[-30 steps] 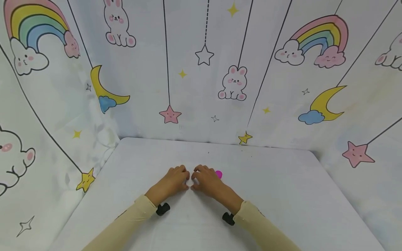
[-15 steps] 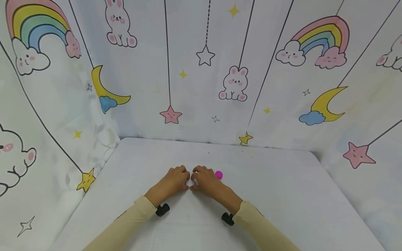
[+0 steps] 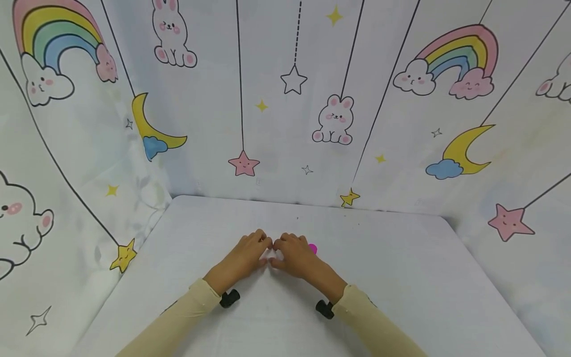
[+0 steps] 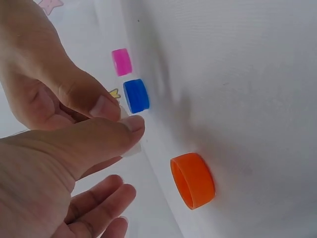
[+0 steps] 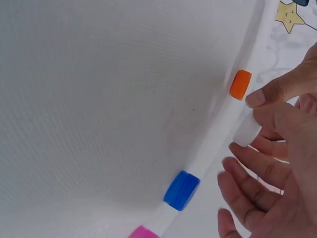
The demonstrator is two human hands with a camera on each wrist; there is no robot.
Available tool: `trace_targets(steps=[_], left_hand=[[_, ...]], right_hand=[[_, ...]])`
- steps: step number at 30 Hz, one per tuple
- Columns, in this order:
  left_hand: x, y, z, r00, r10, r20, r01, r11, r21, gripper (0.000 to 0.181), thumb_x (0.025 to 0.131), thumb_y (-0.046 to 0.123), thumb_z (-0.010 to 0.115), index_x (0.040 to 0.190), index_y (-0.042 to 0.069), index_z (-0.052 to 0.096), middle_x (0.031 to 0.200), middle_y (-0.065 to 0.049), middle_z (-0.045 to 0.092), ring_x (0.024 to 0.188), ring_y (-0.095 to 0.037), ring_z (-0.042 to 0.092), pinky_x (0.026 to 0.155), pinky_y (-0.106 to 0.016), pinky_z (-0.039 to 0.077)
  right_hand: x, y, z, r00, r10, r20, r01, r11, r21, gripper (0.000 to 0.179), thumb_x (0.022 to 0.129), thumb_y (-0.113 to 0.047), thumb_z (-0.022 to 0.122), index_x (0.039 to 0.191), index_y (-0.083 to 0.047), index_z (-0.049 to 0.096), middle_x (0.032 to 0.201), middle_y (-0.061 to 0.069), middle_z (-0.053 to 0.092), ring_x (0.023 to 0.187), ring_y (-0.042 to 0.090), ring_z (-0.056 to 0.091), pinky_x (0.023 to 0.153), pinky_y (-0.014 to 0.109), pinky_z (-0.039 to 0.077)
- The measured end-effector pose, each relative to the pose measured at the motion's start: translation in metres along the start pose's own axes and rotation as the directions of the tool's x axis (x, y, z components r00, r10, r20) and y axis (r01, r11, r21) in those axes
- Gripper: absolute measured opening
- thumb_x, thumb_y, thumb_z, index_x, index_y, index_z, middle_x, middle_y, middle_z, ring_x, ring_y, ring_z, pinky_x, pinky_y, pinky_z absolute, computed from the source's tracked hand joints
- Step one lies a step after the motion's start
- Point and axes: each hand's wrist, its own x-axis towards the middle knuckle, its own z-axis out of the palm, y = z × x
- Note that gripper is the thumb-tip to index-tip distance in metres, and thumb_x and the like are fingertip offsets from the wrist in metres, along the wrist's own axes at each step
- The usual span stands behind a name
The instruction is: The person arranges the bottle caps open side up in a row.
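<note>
Closely opposite: left hand (image 3: 243,255), right hand (image 3: 295,255).

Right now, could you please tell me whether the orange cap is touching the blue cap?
No, the right wrist view shows a stretch of table between the orange cap and the blue cap.

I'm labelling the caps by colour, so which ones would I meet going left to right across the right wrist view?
Pink cap, blue cap, orange cap. The white cap overlaps the orange cap's left-to-right span, so I leave it out of the order.
</note>
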Motion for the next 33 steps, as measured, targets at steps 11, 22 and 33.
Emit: trace_targets(steps=[11,22,33], left_hand=[[0.001,-0.003,-0.005,0.99,0.098,-0.104,-0.1,0.995,-0.014,0.022,0.086,0.015,0.081,0.101,0.014,0.066,0.108,-0.003,0.053,0.096,-0.021,0.055,0.086,-0.041,0.045],[0.002,-0.007,-0.003,0.975,0.134,-0.178,-0.144,0.989,-0.045,0.013,0.087,0.016,0.081,0.095,0.014,0.07,0.104,-0.001,0.057,0.09,-0.019,0.058,0.082,-0.04,0.047],[0.004,-0.007,-0.008,0.991,-0.114,-0.075,0.096,0.973,-0.212,0.008,0.092,0.02,0.076,0.095,0.014,0.071,0.109,-0.001,0.057,0.099,-0.02,0.058,0.086,-0.036,0.049]], right_hand=[[-0.002,0.001,-0.01,0.998,0.048,0.032,-0.052,0.989,0.14,0.026,0.093,-0.036,0.063,0.1,-0.011,0.069,0.09,-0.004,0.06,0.083,0.014,0.053,0.081,0.039,0.045],[-0.004,0.006,-0.008,0.997,0.062,0.034,-0.068,0.974,0.214,0.032,0.099,-0.038,0.057,0.105,-0.01,0.07,0.091,-0.003,0.061,0.079,0.014,0.054,0.072,0.034,0.047],[-0.008,0.009,-0.005,0.987,-0.003,-0.158,0.026,0.99,0.139,0.038,0.1,-0.046,0.058,0.117,-0.013,0.067,0.111,0.0,0.064,0.092,0.014,0.057,0.082,0.039,0.048]])
